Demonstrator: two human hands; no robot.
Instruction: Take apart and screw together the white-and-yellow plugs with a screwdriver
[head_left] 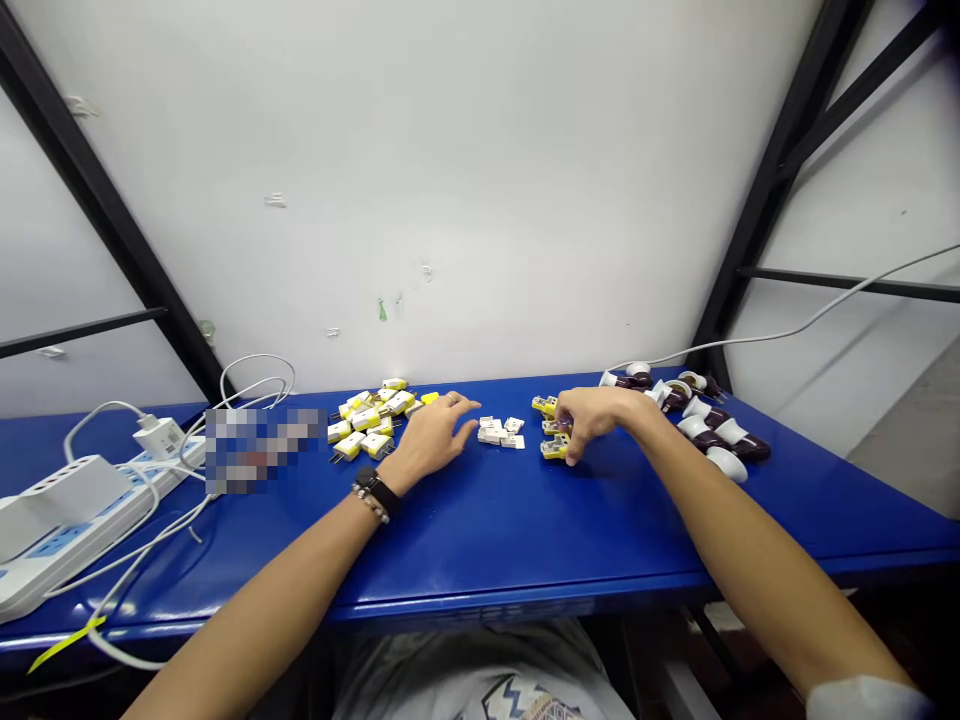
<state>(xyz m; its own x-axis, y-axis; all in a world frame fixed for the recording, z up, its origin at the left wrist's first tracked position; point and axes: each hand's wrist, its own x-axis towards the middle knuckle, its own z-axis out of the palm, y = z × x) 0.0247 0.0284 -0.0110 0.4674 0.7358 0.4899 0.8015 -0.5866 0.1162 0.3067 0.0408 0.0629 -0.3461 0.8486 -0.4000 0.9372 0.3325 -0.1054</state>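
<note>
My left hand (pixel 433 437), with a dark watch on its wrist, is over the table between two groups of parts. Its thumb and forefinger are spread, with nothing between them. Small white plastic pieces (pixel 495 432) lie just right of its fingertips. Fingers bent downward, my right hand (pixel 596 415) is at a short column of yellow plug housings (pixel 553 447) with open, metal-fitted insides. Its thumb and fingertips close around the housings' right ends, partly hiding them. Left of my left hand is a pile of white-and-yellow two-pin plugs (pixel 367 420).
Dark lamp holders with white collars (pixel 701 425) lie at the right on the blue table (pixel 480 540). A white power strip (pixel 67 540) with a charger (pixel 160 437) and loose cables stands at the left. Black frame posts (pixel 750 220) rise beside the white wall.
</note>
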